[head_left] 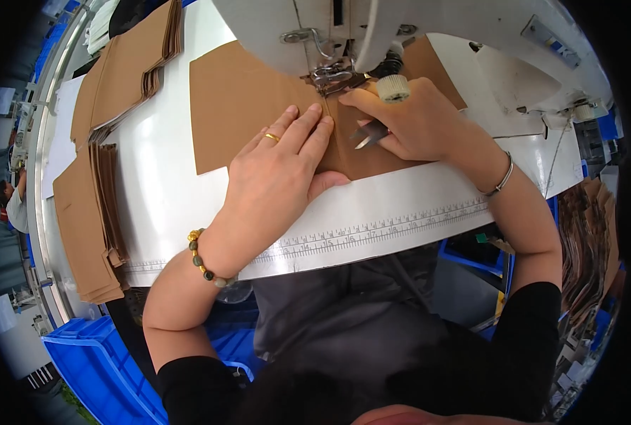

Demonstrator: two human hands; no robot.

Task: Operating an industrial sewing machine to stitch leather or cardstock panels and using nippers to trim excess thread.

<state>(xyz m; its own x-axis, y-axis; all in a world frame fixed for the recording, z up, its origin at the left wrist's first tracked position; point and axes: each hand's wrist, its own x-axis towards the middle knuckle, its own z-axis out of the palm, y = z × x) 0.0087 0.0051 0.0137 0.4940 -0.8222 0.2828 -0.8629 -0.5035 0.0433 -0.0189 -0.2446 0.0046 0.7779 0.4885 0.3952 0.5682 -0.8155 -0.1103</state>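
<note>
Printed markings show in two places: a measuring scale (372,234) with numerals and fine ticks bends along the near edge of the white counter (167,205), and a small pale label (553,42), too small to read, sits on the sewing machine (259,18). The brown fabric piece (223,106) lies flat on the counter, partly under the presser foot (330,76). The left grip (276,166) is spread palm-down on it, fingers close together beside a seam line, thumb apart near the fabric's lower edge. The right grip (422,124) is on the other side of that line, curled around a small pointed metal tool (372,134), its index finger reaching close to the presser foot. Stacked brown pieces (131,64) lie at the counter's left, well apart from both grips.
</note>
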